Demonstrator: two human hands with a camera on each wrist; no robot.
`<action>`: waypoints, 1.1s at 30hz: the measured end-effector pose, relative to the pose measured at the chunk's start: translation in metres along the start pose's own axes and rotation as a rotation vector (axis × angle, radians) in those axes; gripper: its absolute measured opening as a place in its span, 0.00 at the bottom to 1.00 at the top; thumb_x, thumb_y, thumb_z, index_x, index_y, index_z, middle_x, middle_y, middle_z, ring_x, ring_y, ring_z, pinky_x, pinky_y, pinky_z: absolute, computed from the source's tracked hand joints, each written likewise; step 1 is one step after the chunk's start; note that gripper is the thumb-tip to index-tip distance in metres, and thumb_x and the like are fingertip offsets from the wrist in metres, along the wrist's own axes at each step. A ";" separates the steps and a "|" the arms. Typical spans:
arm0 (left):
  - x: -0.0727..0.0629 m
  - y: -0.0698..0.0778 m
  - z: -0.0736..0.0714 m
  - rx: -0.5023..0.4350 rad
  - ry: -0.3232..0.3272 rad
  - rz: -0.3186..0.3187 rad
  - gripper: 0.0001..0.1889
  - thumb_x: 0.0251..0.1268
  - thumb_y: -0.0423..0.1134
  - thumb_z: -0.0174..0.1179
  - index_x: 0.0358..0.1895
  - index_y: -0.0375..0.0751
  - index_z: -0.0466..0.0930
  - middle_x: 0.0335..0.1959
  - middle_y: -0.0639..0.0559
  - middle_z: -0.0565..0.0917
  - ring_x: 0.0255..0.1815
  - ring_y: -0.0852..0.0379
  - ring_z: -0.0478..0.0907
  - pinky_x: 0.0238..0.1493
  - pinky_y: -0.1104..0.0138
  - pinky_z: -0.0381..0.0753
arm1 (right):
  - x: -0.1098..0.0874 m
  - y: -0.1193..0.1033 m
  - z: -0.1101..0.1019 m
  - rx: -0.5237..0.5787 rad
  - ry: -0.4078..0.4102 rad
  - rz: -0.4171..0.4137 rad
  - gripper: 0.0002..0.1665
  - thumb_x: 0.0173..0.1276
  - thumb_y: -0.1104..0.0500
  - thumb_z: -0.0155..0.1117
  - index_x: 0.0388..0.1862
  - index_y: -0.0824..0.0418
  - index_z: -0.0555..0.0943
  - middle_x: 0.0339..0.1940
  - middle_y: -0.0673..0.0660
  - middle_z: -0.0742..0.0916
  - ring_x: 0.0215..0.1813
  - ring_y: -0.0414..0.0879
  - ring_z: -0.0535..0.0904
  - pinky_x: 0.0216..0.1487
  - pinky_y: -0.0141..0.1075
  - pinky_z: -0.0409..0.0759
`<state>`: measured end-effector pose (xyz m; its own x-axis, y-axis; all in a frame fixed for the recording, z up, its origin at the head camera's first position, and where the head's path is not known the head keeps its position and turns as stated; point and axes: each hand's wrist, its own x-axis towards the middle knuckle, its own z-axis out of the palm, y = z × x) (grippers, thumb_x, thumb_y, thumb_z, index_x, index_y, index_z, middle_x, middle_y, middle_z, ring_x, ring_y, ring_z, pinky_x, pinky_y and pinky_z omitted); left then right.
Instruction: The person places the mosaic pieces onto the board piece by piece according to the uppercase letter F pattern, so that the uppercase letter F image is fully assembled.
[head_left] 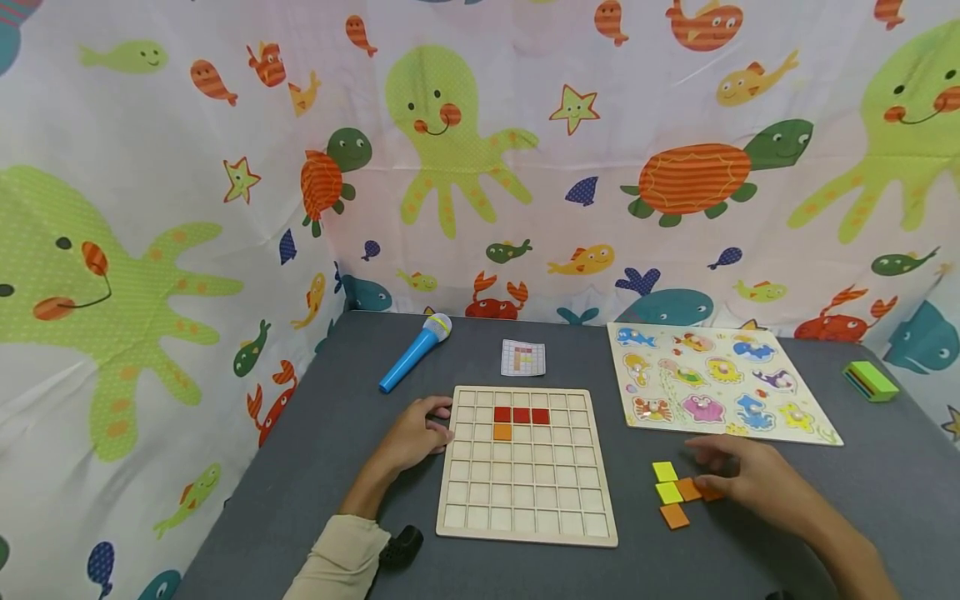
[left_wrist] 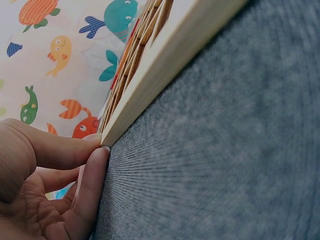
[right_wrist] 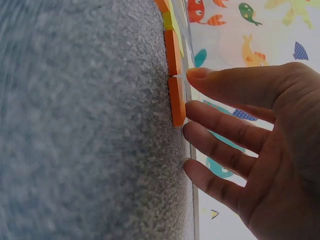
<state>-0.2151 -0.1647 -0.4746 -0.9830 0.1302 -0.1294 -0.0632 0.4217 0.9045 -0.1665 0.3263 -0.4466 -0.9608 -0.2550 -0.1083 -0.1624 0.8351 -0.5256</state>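
A wooden grid board (head_left: 525, 500) lies flat on the table. In its upper rows sit red tiles (head_left: 521, 415) and one orange tile (head_left: 502, 432). My left hand (head_left: 412, 435) is at the board's left side, thumb (left_wrist: 75, 151) and a fingertip touching its edge in the left wrist view. Over at the right, my right hand (head_left: 757, 479) hovers by loose orange tiles (head_left: 674, 517) and yellow tiles (head_left: 664, 472), fingers spread and holding nothing. Its thumb (right_wrist: 225, 85) is close beside an orange tile (right_wrist: 176, 101) in the right wrist view.
A small printed pattern card (head_left: 523, 372) lies beyond the board, with a blue toy microphone (head_left: 408, 358) to its left. A sea-animal puzzle board (head_left: 727, 408) is at the back right, near a stack of green-topped pieces (head_left: 872, 380). Printed cloth (head_left: 480, 267) hangs behind the table.
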 end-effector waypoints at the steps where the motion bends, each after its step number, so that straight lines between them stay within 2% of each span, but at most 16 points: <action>1: 0.000 0.000 0.000 -0.001 0.001 -0.002 0.29 0.65 0.25 0.67 0.71 0.34 0.76 0.58 0.40 0.77 0.46 0.54 0.82 0.40 0.62 0.89 | 0.000 0.001 0.000 0.001 -0.006 0.000 0.28 0.66 0.52 0.79 0.63 0.60 0.85 0.47 0.49 0.88 0.46 0.44 0.80 0.44 0.34 0.82; 8: 0.002 0.000 0.001 0.013 0.002 -0.012 0.29 0.66 0.25 0.67 0.71 0.36 0.76 0.58 0.41 0.78 0.46 0.54 0.82 0.40 0.63 0.89 | -0.003 0.004 -0.002 0.034 -0.035 0.025 0.33 0.65 0.48 0.80 0.65 0.60 0.84 0.50 0.51 0.88 0.50 0.47 0.80 0.44 0.36 0.80; 14: 0.001 0.000 0.000 0.014 0.006 -0.002 0.29 0.65 0.25 0.67 0.71 0.35 0.76 0.58 0.40 0.78 0.46 0.54 0.82 0.39 0.62 0.89 | -0.005 0.005 -0.002 0.056 -0.049 0.029 0.35 0.64 0.49 0.81 0.66 0.60 0.83 0.50 0.51 0.87 0.50 0.47 0.80 0.45 0.35 0.81; 21: 0.000 0.000 0.000 0.007 0.001 -0.004 0.29 0.66 0.25 0.67 0.71 0.35 0.76 0.58 0.40 0.77 0.46 0.53 0.83 0.40 0.61 0.89 | -0.007 0.008 -0.002 0.072 -0.055 0.032 0.35 0.62 0.50 0.82 0.66 0.59 0.83 0.48 0.50 0.85 0.46 0.39 0.77 0.45 0.32 0.81; 33: 0.002 -0.001 0.000 0.014 -0.006 -0.014 0.29 0.67 0.26 0.67 0.72 0.36 0.76 0.59 0.41 0.77 0.49 0.52 0.83 0.41 0.63 0.89 | -0.008 0.011 0.000 0.087 -0.054 0.024 0.33 0.65 0.50 0.80 0.65 0.61 0.83 0.40 0.51 0.81 0.39 0.36 0.73 0.38 0.31 0.73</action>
<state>-0.2166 -0.1649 -0.4762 -0.9810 0.1294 -0.1443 -0.0743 0.4362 0.8968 -0.1609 0.3376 -0.4519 -0.9503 -0.2633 -0.1664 -0.1169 0.7965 -0.5933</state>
